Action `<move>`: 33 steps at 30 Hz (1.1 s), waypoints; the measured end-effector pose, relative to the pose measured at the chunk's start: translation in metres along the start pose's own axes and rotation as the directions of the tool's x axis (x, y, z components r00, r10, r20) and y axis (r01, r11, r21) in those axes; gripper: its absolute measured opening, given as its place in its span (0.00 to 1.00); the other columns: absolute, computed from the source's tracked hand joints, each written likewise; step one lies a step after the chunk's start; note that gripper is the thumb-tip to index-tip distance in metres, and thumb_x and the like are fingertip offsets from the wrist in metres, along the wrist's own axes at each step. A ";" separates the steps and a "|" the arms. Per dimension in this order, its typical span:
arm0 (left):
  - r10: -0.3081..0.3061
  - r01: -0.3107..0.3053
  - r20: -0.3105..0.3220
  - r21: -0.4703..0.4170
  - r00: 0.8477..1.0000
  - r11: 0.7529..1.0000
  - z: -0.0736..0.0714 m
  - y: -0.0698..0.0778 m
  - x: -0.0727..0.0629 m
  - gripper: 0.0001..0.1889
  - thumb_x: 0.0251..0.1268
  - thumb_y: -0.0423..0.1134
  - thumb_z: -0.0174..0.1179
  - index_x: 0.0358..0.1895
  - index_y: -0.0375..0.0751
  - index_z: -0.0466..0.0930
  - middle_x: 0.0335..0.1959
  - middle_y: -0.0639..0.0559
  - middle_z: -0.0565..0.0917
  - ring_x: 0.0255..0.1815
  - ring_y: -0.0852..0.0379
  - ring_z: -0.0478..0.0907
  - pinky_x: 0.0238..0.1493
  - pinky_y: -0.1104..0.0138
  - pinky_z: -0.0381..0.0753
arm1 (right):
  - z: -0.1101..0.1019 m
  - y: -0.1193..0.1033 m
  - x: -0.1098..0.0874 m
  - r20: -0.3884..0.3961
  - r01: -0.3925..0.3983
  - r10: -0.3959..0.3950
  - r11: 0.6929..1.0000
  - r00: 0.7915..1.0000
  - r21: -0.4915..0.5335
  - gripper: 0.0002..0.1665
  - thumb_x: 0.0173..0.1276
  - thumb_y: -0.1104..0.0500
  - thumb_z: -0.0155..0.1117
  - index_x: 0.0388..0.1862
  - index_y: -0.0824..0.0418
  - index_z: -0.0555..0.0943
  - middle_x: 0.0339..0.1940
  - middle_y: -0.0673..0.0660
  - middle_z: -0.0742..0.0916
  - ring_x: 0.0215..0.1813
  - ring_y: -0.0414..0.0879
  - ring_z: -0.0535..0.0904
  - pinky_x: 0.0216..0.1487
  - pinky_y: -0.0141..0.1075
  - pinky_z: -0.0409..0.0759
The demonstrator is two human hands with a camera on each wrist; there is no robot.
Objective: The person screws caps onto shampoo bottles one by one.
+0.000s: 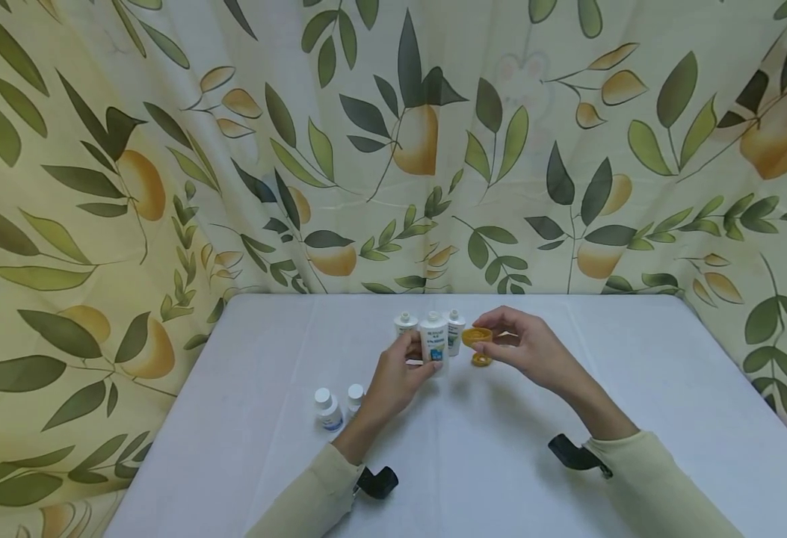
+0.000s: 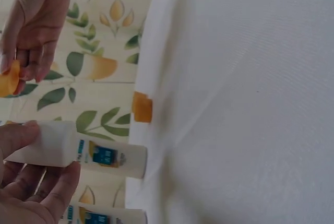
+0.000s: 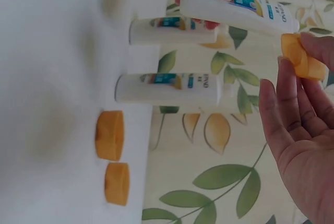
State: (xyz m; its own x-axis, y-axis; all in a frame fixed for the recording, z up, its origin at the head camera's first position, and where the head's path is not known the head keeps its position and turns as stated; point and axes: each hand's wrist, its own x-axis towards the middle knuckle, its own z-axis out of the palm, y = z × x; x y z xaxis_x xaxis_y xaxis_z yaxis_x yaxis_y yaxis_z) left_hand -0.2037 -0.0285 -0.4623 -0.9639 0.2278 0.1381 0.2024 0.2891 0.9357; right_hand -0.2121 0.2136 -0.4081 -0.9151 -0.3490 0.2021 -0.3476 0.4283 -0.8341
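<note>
My left hand (image 1: 393, 379) grips a white bottle (image 1: 435, 338) with a blue and yellow label, lifted off the table and with its narrow top bare. To its right, my right hand (image 1: 531, 350) pinches an orange cap (image 3: 298, 56) between thumb and fingers. In the right wrist view the cap is close to the bottle's top; whether they touch I cannot tell. Two similar bottles, one left (image 1: 405, 320) and one right (image 1: 457, 329), stand uncapped behind the held one. Two more orange caps, one nearer the bottles (image 3: 110, 135) and another beside it (image 3: 117, 184), lie on the table.
On the left of the white-covered table (image 1: 245, 359) stand two small white bottles, one in front (image 1: 329, 411) and another (image 1: 355, 396) partly hidden by my left forearm. A leaf-and-fruit patterned curtain (image 1: 380, 217) hangs behind the table's far edge.
</note>
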 end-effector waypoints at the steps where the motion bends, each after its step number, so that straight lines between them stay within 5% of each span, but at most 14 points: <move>1: 0.011 -0.011 0.003 -0.006 1.000 1.000 -0.002 0.001 -0.001 0.22 0.66 0.35 0.69 0.61 0.45 0.74 0.55 0.51 0.84 0.53 0.57 0.82 0.52 0.69 0.85 | 0.000 -0.002 0.000 -0.001 0.007 -0.007 1.000 1.000 0.006 0.18 0.67 0.59 0.73 0.53 0.61 0.81 0.52 0.58 0.84 0.49 0.51 0.84 0.51 0.30 0.85; 7: 0.057 -0.056 0.027 -0.020 0.998 0.998 -0.011 0.010 -0.007 0.22 0.67 0.36 0.68 0.62 0.45 0.74 0.55 0.50 0.83 0.53 0.56 0.82 0.52 0.70 0.85 | 0.000 -0.012 -0.001 -0.005 0.041 -0.041 0.999 0.999 -0.004 0.17 0.67 0.58 0.73 0.52 0.60 0.82 0.50 0.56 0.85 0.49 0.49 0.83 0.53 0.30 0.84; 14: 0.064 -0.063 0.058 -0.007 0.996 0.998 -0.016 0.016 -0.014 0.22 0.67 0.36 0.68 0.62 0.45 0.75 0.54 0.51 0.83 0.53 0.56 0.81 0.52 0.70 0.85 | 0.000 -0.018 0.000 0.000 0.069 -0.069 0.997 0.998 -0.022 0.16 0.67 0.58 0.74 0.52 0.58 0.82 0.50 0.52 0.85 0.50 0.48 0.83 0.58 0.44 0.84; 24: 0.076 -0.078 0.078 0.031 0.994 0.996 -0.016 0.017 -0.019 0.23 0.68 0.36 0.68 0.64 0.45 0.74 0.55 0.50 0.82 0.54 0.55 0.81 0.51 0.72 0.84 | 0.000 -0.022 0.003 0.010 0.104 -0.104 0.995 0.995 -0.005 0.18 0.68 0.60 0.72 0.55 0.59 0.83 0.52 0.53 0.85 0.51 0.48 0.83 0.56 0.32 0.84; 33: 0.074 -0.077 0.076 0.033 0.994 0.996 -0.017 0.019 -0.021 0.23 0.67 0.36 0.68 0.64 0.45 0.74 0.56 0.49 0.82 0.54 0.55 0.81 0.52 0.71 0.85 | 0.002 -0.028 0.006 0.027 0.111 -0.113 0.991 0.993 0.073 0.22 0.69 0.60 0.71 0.62 0.59 0.81 0.58 0.54 0.83 0.55 0.50 0.84 0.54 0.32 0.85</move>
State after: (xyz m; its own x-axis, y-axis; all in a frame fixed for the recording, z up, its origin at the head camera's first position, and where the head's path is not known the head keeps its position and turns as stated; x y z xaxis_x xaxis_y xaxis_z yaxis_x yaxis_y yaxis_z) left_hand -0.1828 -0.0436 -0.4421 -0.9302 0.3186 0.1821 0.2816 0.3015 0.9109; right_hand -0.2070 0.1980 -0.3846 -0.8642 -0.4173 0.2812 -0.4309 0.3252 -0.8417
